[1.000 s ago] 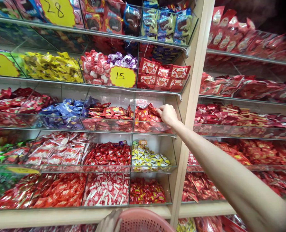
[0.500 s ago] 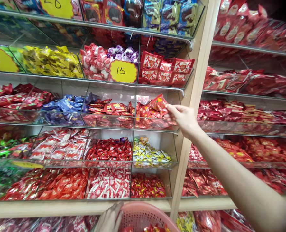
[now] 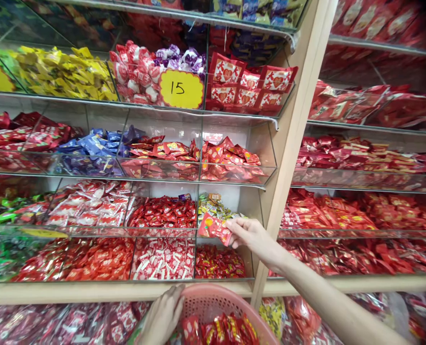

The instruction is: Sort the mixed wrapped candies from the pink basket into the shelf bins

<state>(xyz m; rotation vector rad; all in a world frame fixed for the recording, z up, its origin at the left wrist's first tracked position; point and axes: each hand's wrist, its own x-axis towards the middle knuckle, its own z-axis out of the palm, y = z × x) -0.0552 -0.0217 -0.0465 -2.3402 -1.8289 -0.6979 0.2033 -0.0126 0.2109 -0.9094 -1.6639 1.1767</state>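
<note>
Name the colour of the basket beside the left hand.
Salmon pink; the basket shows best in the head view.

A basket [image 3: 214, 303] sat below shelves [image 3: 90, 293] of sweets [image 3: 162, 213].
The left hand [image 3: 165, 310] lay at the basket's left rim, packets [image 3: 227, 331] inside; the right hand [image 3: 247, 236] held one wrapper [image 3: 213, 227] before the shelves, near their right edge.

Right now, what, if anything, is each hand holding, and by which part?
The right hand pinches a red packet by its right end; the left hand is at the pink basket's rim, grip unclear.
</note>
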